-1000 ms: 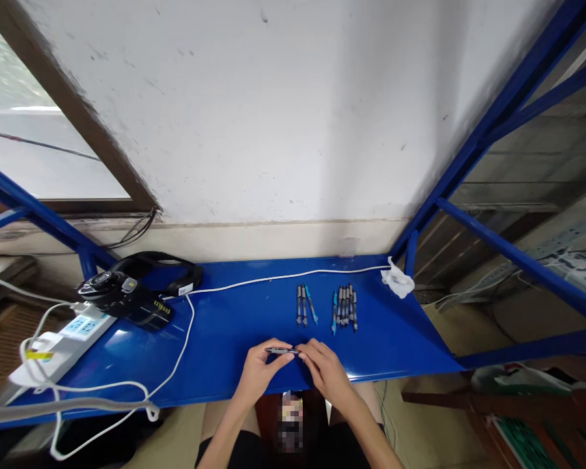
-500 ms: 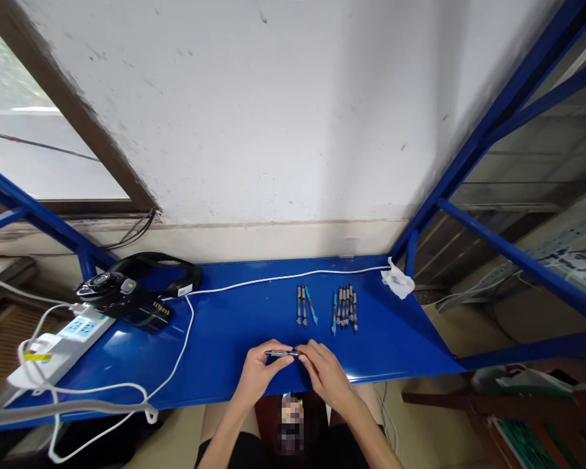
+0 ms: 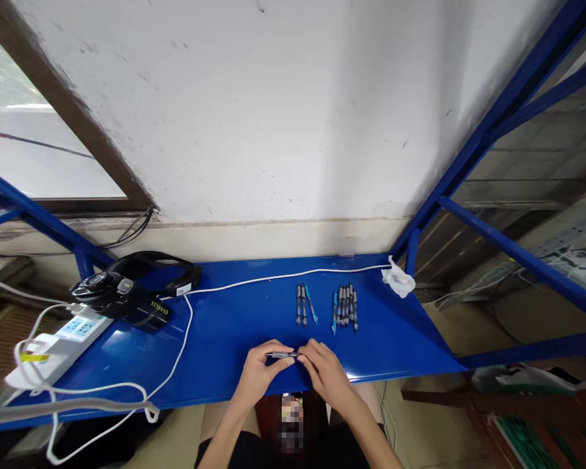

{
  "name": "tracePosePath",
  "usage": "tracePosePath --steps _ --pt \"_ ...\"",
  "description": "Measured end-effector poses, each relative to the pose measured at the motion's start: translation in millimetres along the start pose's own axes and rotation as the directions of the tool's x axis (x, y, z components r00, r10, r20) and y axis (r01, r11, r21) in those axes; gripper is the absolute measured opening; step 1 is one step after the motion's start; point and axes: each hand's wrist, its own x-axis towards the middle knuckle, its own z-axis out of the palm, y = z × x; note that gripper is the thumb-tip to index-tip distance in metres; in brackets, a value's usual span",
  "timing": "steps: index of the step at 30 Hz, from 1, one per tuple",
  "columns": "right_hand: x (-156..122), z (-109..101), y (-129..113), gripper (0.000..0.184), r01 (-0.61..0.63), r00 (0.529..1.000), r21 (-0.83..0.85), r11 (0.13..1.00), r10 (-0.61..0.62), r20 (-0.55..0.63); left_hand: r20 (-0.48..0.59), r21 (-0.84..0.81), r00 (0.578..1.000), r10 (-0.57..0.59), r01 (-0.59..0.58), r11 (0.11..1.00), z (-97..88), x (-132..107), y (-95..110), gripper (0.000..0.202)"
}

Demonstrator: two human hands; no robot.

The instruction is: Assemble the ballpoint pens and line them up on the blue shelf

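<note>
Just above the front part of the blue table, a dark grey pen lies level between my hands. My left hand is closed on its left part, thumb below and fingers above. The fingertips of my right hand pinch the pen's right end, which they partly hide. Beyond my hands lies a small group of pens: two dark pens and a blue pen. To its right is a second group, with a blue pen beside several dark pens.
A white cable runs along the back of the table to a crumpled white tissue. At left are a black headset and a white power strip with looped cords. Blue frame posts rise at both sides.
The view has shifted very slightly. Both hands keep their hold on the pen, and the right fingertips have moved a little to the right along its end.
</note>
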Motion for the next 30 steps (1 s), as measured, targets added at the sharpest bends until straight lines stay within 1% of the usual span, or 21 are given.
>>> tracePosePath --steps 1,6,10,14,16,17,19,22,25,27,28,30 --pt "0.3 -0.7 -0.8 0.029 0.004 1.000 -0.001 1.000 -0.004 -0.001 0.003 -0.003 1.000 0.004 -0.004 1.000 0.2 -0.1 0.4 0.022" --pt "1.2 -3.6 -3.6 0.020 -0.017 1.000 0.046 0.999 0.018 -0.017 0.009 0.009 1.000 0.004 -0.004 1.000 0.9 0.2 1.0 0.020" --pt "0.1 -3.1 -2.3 0.027 0.001 1.000 0.043 0.999 -0.002 0.013 0.020 0.011 1.000 0.007 -0.007 1.000 0.6 0.3 0.7 0.020" --pt "-2.4 -0.5 -1.0 0.019 -0.026 0.999 0.041 0.999 0.027 -0.032 0.025 0.007 1.000 0.017 -0.017 1.000 0.1 -0.1 1.3 0.017" --pt "-2.0 -0.5 -1.0 0.012 -0.018 0.999 0.039 0.999 0.019 -0.030 0.023 0.005 0.999 0.021 -0.022 1.000 0.3 0.1 1.7 0.016" --pt "-1.4 -1.0 -1.0 0.012 -0.003 1.000 0.032 0.999 0.004 -0.017 0.022 0.005 0.999 0.025 -0.025 1.000 0.5 0.3 1.9 0.016" --pt "0.1 -2.4 -1.2 0.018 0.021 1.000 0.007 1.000 -0.021 0.011 0.019 0.005 0.999 0.030 -0.030 1.000 0.5 0.7 2.3 0.017" --pt "1.0 -3.2 -1.0 0.021 0.018 0.999 -0.005 1.000 -0.018 0.036 0.020 0.000 0.999 0.026 -0.026 1.000 -0.1 1.0 3.2 0.018" --pt "-0.1 -1.5 -0.1 0.021 -0.019 1.000 0.023 1.000 0.018 0.014 0.023 -0.006 1.000 0.017 -0.017 1.000 -0.8 1.1 4.6 0.018" --pt "-0.4 -0.5 0.5 0.017 -0.034 0.999 0.043 0.998 0.034 -0.011 0.021 -0.006 1.000 0.017 -0.017 1.000 -0.9 1.4 5.1 0.017" --pt "-0.3 -0.3 0.8 0.016 -0.031 0.999 0.048 0.998 0.032 -0.015 0.019 -0.004 1.000 0.018 -0.018 1.000 -0.8 1.6 5.0 0.016" --pt "0.0 -0.4 1.2 0.021 -0.011 1.000 0.042 0.999 0.011 -0.005 0.017 -0.001 1.000 0.022 -0.022 1.000 -0.5 2.1 4.2 0.016"
